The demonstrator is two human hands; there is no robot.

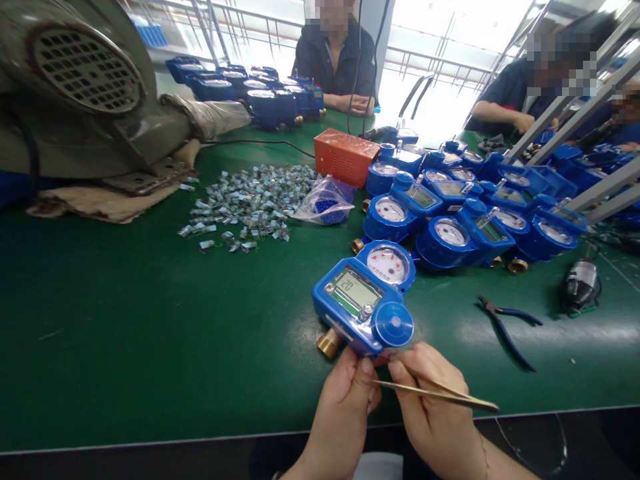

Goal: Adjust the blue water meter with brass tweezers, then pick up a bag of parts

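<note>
A blue water meter [350, 293] lies on the green table in front of me, its round dial at the far side and a lit display reading 20. A round blue cap [394, 325] sits at its near right corner, a brass fitting [329, 343] at its left. My left hand [350, 387] is at the meter's near edge, thumb and fingers pinched together; what lies between them is hidden. My right hand [435, 393] grips brass-coloured tweezers [450, 395], their tips by my left thumb and their joined end pointing right.
Several blue meters [450, 233] crowd the right, near cutting pliers [500, 327] and a dark corded tool [581, 287]. Small clear-and-blue parts [250, 200] lie heaped beside a plastic bag [327, 203] and orange box [346, 157]. A blower [85, 87] stands left. Two co-workers sit opposite.
</note>
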